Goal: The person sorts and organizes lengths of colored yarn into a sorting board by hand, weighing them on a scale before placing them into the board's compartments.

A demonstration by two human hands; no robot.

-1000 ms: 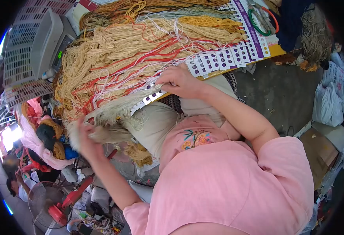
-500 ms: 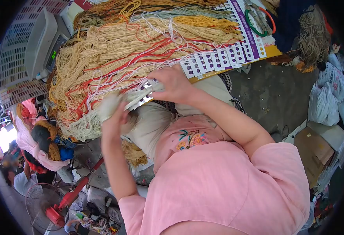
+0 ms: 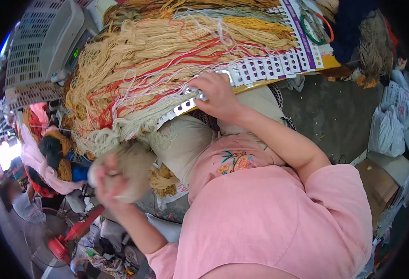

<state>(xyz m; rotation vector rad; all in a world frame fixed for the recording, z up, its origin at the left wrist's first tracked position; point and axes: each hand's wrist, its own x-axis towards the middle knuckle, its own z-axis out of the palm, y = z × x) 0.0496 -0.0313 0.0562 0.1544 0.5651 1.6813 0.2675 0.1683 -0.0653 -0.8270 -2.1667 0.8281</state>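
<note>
My left hand [image 3: 109,183], smeared by motion, is off the left end of the thread pile, closed on a pale skein of thread [image 3: 137,165]. My right hand [image 3: 217,95] is closed on a punched white card strip [image 3: 182,108] at the near edge of the pile, thumb below and fingers on top. Pale greenish threads [image 3: 134,119] run from the strip toward the left. More punched white cards [image 3: 269,66] overlap in a row to the right of my right hand. Long beige, red and white threads [image 3: 139,65] spread behind both hands.
Green-and-red-handled scissors [image 3: 314,30] lie at the far right of the board. A scale with a green display [image 3: 74,55] stands at the left, beside a plastic basket [image 3: 25,60]. A red fan [image 3: 60,246], another person [image 3: 25,202] and a cardboard box [image 3: 372,183] are around me.
My left hand has swung down and left, away from the card strip, with the pale skein. My right hand stays on the strip. The whole view has shifted slightly.
</note>
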